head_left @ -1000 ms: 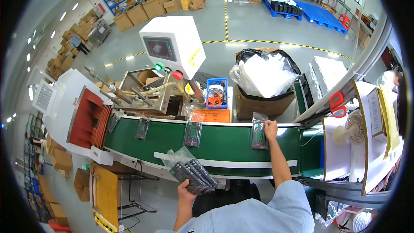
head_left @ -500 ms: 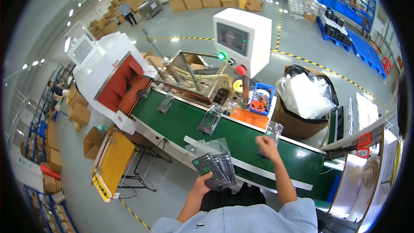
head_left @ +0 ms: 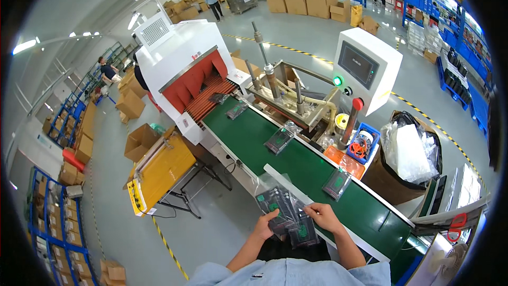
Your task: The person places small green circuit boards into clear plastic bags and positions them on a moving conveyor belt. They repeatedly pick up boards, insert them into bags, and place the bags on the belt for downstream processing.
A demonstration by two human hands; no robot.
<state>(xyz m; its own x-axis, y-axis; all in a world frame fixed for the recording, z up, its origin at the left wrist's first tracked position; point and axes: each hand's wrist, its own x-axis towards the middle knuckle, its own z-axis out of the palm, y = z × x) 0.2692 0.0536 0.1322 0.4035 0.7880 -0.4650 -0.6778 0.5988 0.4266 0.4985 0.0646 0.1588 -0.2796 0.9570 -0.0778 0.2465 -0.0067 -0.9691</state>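
My left hand grips a fanned stack of flat black packages in clear plastic bags, its thumb pressed on top. The stack is held in front of me, over the near edge of the conveyor. My right hand pinches the top right edge of one bagged package at the stack's right side; this package still overlaps the others. On the green conveyor belt lie separate bagged packages: one near my right hand, one mid-belt, and others farther left.
A white tunnel machine with red curtain flaps stands at the belt's far left end. Behind the belt are a white control box, a blue bin and an orange tray. A yellow-topped table stands left; a lined carton stands right.
My right hand has come back from the belt to the stack and taken hold of a package edge. A package lies on the belt where that hand was. The view has turned left.
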